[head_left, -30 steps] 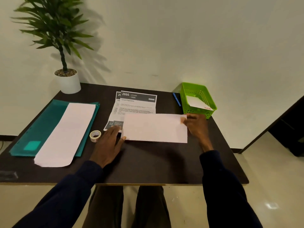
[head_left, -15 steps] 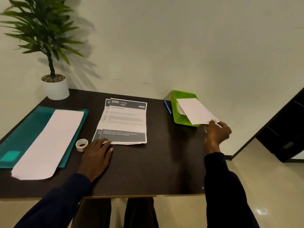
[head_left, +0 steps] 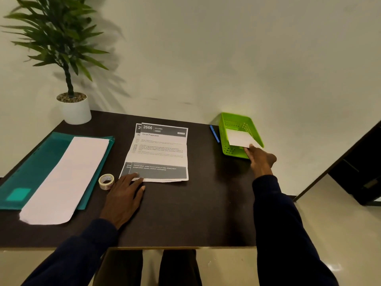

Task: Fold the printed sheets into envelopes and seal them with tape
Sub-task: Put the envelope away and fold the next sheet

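Printed sheets point(head_left: 160, 152) with a "2666 Kitchen" header lie stacked at the table's middle, creased across. My left hand point(head_left: 123, 194) rests flat on the table, fingertips on the stack's near left corner, beside a roll of tape point(head_left: 106, 181). My right hand point(head_left: 260, 159) reaches to the green basket point(head_left: 223, 134) at the right and pinches the near corner of a white envelope point(head_left: 240, 139) lying inside it. A pile of blank white envelopes point(head_left: 66, 178) lies on a teal folder point(head_left: 35, 162) at the left.
A blue pen point(head_left: 214, 133) lies just left of the basket. A potted plant point(head_left: 72, 106) in a white pot stands at the back left corner. The dark table point(head_left: 185, 219) ends close behind my right wrist; a wall runs behind it.
My right hand carried the white envelope from the table's middle to the right and lowered it into the green basket. My left hand stayed by the tape, uncovering the printed sheets.
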